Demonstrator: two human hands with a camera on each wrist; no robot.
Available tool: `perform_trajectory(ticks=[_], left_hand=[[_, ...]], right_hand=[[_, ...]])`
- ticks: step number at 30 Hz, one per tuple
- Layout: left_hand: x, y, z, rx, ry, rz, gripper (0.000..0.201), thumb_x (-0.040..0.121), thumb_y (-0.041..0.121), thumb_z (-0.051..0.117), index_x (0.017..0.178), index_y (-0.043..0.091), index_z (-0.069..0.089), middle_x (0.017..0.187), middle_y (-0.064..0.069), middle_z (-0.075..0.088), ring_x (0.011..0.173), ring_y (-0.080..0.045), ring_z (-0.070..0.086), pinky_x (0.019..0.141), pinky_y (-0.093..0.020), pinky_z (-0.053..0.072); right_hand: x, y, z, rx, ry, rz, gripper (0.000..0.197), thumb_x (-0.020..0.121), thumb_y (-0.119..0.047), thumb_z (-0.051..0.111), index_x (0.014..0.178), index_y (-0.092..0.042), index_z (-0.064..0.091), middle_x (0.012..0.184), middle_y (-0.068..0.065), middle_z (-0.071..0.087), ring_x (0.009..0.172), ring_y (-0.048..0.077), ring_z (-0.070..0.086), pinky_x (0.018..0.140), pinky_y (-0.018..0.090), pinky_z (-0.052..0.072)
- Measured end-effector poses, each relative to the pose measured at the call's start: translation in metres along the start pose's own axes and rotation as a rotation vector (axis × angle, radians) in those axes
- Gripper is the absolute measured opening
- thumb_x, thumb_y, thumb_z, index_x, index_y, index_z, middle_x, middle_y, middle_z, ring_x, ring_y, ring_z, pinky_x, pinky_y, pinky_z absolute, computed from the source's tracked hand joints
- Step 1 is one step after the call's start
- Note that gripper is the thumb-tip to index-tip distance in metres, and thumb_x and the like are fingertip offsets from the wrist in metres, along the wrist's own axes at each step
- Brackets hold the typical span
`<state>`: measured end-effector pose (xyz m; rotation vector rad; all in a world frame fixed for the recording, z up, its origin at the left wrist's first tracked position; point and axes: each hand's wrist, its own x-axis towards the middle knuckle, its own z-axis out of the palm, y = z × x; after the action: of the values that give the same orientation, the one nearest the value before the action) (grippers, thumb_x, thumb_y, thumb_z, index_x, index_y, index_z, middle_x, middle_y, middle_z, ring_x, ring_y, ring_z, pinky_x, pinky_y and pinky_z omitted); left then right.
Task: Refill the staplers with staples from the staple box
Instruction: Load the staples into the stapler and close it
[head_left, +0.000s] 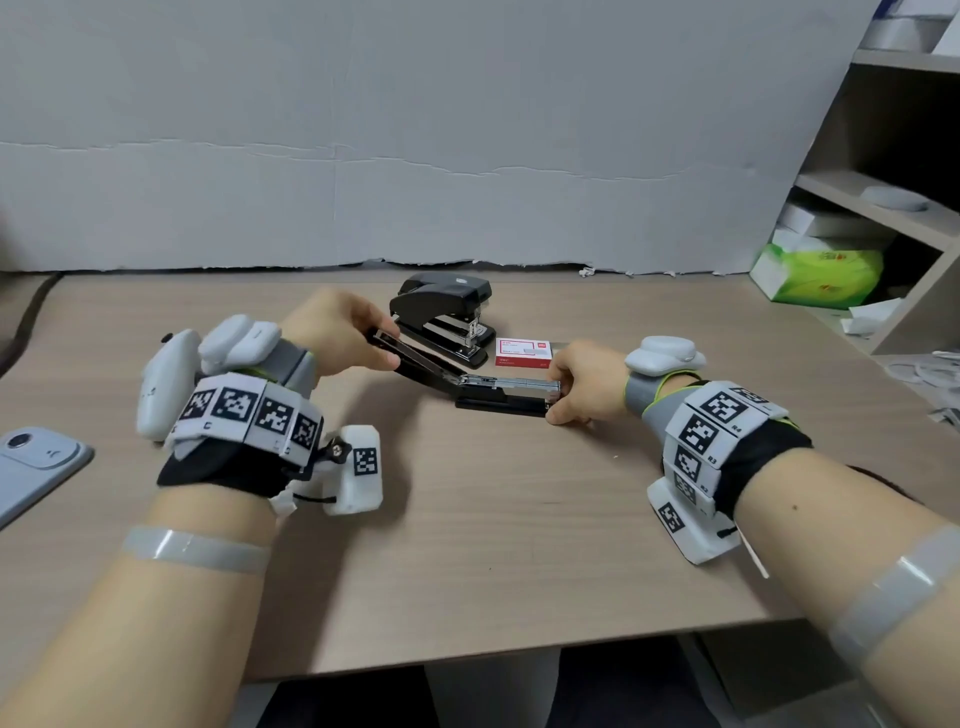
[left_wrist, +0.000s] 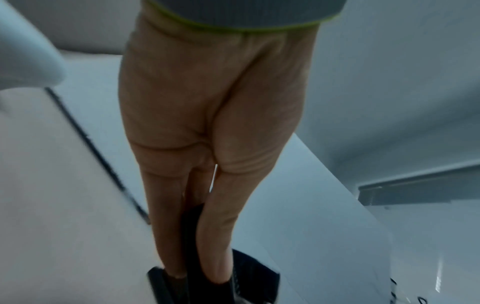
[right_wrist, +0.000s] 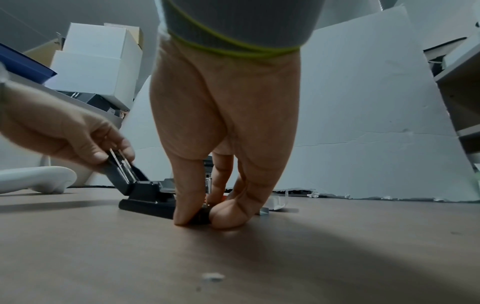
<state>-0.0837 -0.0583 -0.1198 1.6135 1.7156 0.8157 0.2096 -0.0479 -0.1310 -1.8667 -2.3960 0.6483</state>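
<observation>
Grey smartphone (head_left: 36, 462) lies at the far left edge of the wood-grain bench (head_left: 493, 545). Left hand (head_left: 337, 332) pinches the raised black top arm of the open black stapler (head_left: 467, 387), fingers curled round its tip. The stapler's base sits flat on the bench, metal staple channel exposed. Behind it stands a second, closed black stapler (head_left: 447, 312). Just right of that lies the red-and-white staple box (head_left: 522, 352). Right hand (head_left: 584, 382) grips the open stapler's front end, thumb and fingers clamped on it, fingertips touching the bench.
</observation>
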Motion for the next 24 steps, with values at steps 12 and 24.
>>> perform_trajectory(ticks=[12, 24], left_hand=[[-0.007, 0.091, 0.056, -0.006, -0.129, 0.273, 0.032, 0.063, 0.015, 0.089, 0.089, 0.025, 0.074, 0.089, 0.003, 0.076, 0.087, -0.018, 0.072, 0.077, -0.03, 0.059], [0.004, 0.086, 0.111, 0.348, -0.316, 0.346, 0.034, 0.067, 0.02, 0.085, 0.099, 0.02, 0.073, 0.091, 0.003, 0.074, 0.087, -0.018, 0.067, 0.082, -0.03, 0.053]], right_hand=[[0.003, 0.004, 0.0, 0.048, -0.001, 0.0, 0.028, 0.069, -0.018, 0.081, 0.085, -0.008, 0.06, 0.07, 0.007, 0.069, 0.053, 0.021, 0.062, 0.067, 0.033, 0.057], [0.0, 0.004, -0.002, 0.084, -0.029, 0.01, 0.021, 0.066, -0.018, 0.08, 0.075, -0.015, 0.061, 0.06, 0.003, 0.066, 0.05, 0.019, 0.061, 0.054, 0.024, 0.05]])
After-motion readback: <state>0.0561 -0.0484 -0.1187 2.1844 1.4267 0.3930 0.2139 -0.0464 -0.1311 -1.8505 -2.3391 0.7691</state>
